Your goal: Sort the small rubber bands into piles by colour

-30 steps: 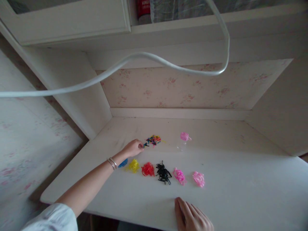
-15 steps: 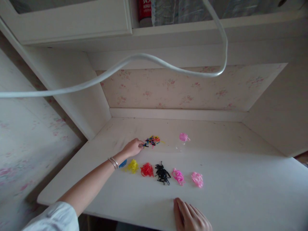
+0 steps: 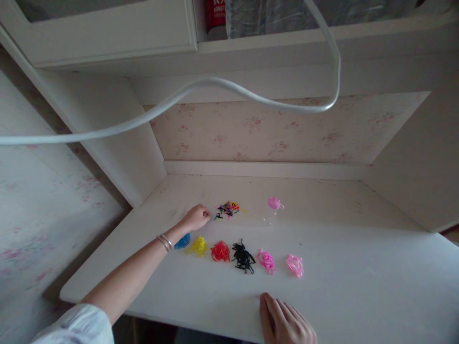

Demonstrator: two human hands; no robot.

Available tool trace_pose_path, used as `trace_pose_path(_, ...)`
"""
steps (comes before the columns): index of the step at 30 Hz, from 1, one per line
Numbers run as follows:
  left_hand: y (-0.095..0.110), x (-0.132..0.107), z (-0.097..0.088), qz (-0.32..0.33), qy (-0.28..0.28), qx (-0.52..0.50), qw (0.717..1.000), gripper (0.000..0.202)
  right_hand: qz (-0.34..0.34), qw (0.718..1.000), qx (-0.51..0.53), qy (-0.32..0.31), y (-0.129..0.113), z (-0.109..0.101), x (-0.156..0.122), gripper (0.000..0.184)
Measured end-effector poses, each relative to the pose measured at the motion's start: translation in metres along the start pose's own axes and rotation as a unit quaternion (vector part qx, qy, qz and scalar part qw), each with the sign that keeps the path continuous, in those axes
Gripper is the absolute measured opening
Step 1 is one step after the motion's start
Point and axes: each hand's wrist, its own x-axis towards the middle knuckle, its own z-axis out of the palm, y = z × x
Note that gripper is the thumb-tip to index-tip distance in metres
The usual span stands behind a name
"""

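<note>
My left hand reaches over the white desk, fingers pinched together just left of a mixed pile of small coloured bands; what it pinches is too small to name. A row of sorted piles lies nearer me: blue, yellow, red, black, bright pink and pale pink. My right hand rests flat on the desk's near edge, fingers stretched out, holding nothing.
A small pink lid on a clear container stands right of the mixed pile. A white cable loops across in front of the camera. Overhead is a shelf with a red can. Desk side walls rise left and right.
My left hand has drawn back a little to the left, away from the mixed pile, uncovering more of the blue pile. My right hand has not moved.
</note>
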Motion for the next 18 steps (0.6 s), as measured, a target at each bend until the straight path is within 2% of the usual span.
trace_pose_path(6,-0.010,-0.009,-0.025,-0.050,-0.005,0.008,0.999,0.025,-0.011,1.000,-0.010,-0.010,0.001,-0.001,-0.001,0.025)
trace_pose_path(12,-0.037,-0.038,-0.045,-0.095,-0.057,0.013,0.994,0.026,-0.023,1.000,-0.011,-0.004,0.002,-0.003,-0.001,0.025)
trace_pose_path(18,-0.061,-0.061,-0.055,-0.117,-0.098,0.014,0.988,0.018,-0.011,1.000,0.006,0.001,0.002,-0.003,-0.001,0.027)
